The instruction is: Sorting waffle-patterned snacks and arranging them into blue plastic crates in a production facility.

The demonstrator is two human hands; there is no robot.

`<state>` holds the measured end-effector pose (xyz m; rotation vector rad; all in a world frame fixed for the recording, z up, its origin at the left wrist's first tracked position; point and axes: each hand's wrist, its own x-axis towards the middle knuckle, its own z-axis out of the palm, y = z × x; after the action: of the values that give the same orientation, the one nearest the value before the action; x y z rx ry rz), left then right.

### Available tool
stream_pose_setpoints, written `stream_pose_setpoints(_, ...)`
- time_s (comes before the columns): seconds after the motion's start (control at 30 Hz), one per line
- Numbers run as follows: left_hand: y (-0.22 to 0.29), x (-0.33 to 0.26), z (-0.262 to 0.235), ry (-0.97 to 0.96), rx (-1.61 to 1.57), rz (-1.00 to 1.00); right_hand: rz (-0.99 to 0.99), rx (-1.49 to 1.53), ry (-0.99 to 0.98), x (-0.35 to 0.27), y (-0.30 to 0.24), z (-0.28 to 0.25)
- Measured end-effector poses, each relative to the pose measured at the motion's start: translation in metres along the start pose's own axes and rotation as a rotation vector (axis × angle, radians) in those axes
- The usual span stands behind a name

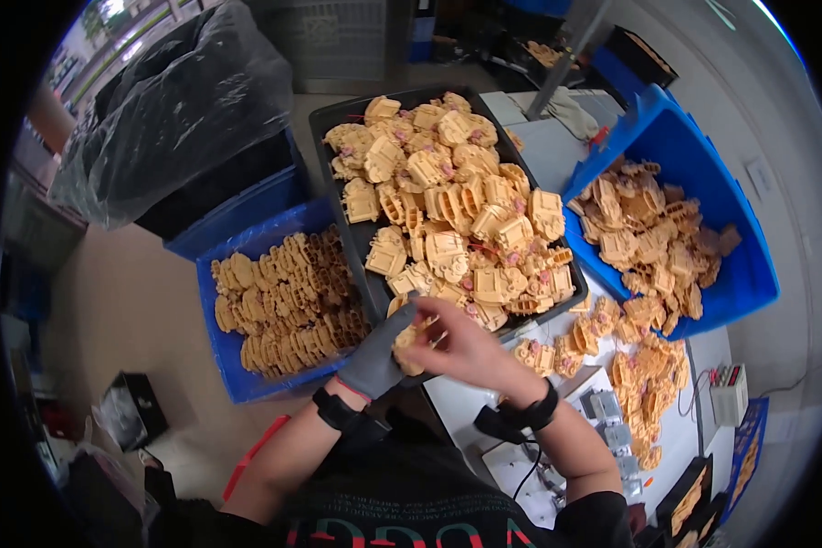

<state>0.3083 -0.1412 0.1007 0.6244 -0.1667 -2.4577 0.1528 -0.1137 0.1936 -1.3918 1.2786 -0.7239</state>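
My left hand (381, 350), in a grey glove, is closed round a tan moulded plastic part (409, 345). Bare fingers of my right hand (461, 345) are bent over the same part from the right; whether they grip it or only touch it I cannot make out. Both hands are at the near edge of a black tray (345, 205) heaped with tan plastic parts (447, 256), some with small pinkish bits on them. To the left, a blue crate (221, 365) holds similar parts (279, 301) standing in tight rows.
A tilted blue bin (735, 228) at the right spills tan parts onto the white table (470, 416). Grey box-shaped pieces (603, 406) and a small white device (729, 395) with a cable lie there too. Clear plastic sheeting (192, 100) covers dark crates at the upper left.
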Motion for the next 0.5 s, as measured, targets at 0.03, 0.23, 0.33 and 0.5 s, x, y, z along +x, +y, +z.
stream_pose_setpoints(0.03,0.007,-0.008,0.009,-0.003,-0.028,-0.006,-0.086,-0.162,0.114,0.009,-0.001,-0.021)
stream_pose_setpoints(0.23,-0.004,-0.039,-0.062,-0.167,-0.189,0.164,-0.115,-1.011,0.414,0.065,0.093,-0.134)
stream_pose_setpoints(0.33,0.031,-0.087,-0.004,0.107,-0.056,0.155,-0.093,-1.025,0.520,0.035,0.144,-0.178)
stream_pose_setpoints(0.5,0.006,-0.150,-0.064,0.169,-0.331,0.340,0.031,-0.667,0.424,0.066,0.165,-0.217)
